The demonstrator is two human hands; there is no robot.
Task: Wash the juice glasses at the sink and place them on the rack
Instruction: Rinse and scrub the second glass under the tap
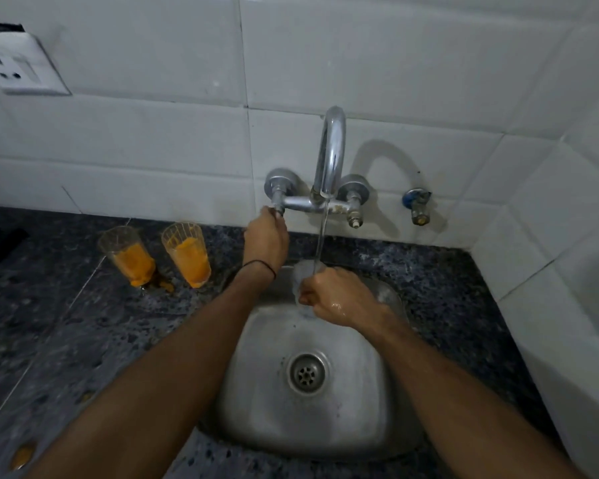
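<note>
My right hand (339,295) grips a clear juice glass (303,271) over the steel sink (256,402), and a thin stream of water from the chrome tap (331,150) falls into it. My left hand (267,238) reaches up and holds the tap's left valve handle (278,209). Two more glasses smeared with orange pulp stand on the dark counter left of the sink: the left glass (127,255) and the right glass (186,252). No rack is in view.
White tiled walls close in behind and on the right. A blue-capped valve (417,205) sticks out of the wall right of the tap. A wall socket (18,69) sits at the upper left. Orange drips mark the granite counter (66,333), one near the front edge (22,454).
</note>
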